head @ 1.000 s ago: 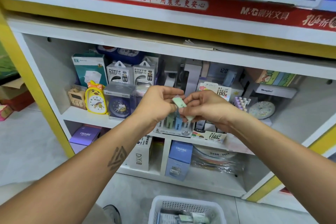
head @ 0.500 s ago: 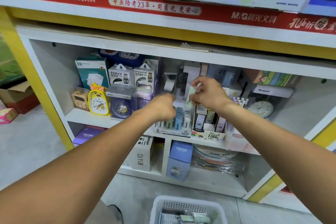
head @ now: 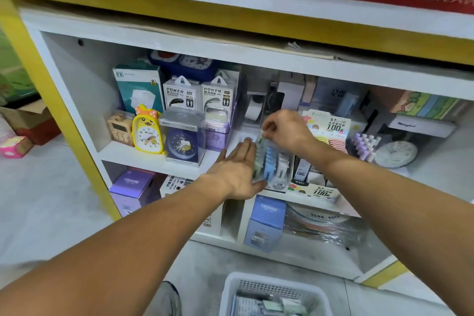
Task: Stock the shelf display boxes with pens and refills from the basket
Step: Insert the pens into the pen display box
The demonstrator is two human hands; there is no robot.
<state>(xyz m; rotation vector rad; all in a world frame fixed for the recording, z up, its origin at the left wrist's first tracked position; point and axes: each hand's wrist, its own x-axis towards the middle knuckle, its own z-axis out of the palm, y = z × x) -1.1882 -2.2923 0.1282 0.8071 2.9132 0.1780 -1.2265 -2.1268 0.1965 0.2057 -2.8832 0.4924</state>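
A clear display box (head: 279, 183) marked 2B stands on the middle shelf, with rows of green, blue and white refill packs in it. My left hand (head: 237, 170) lies flat against the box's left side, fingers straight and together. My right hand (head: 287, 131) hovers over the back of the green row and pinches a small pale green refill pack (head: 261, 139) at the top of that row. Right of it stands a second display box (head: 320, 191) labelled 0.7 and 100. The white basket (head: 230, 290) sits on the floor below, with several packs in it.
Alarm clocks (head: 147, 133), power bank boxes (head: 182, 96) and a teal box crowd the shelf's left part. A tape dispenser and boxes stand behind the display boxes. Purple and blue CRUHRE boxes (head: 266, 223) fill the lower shelf. A yellow post (head: 59, 100) frames the left side.
Both hands moved from in front of the shelf to the display box. My left hand opened flat against its side. My right hand carried the green pack down into the green row.
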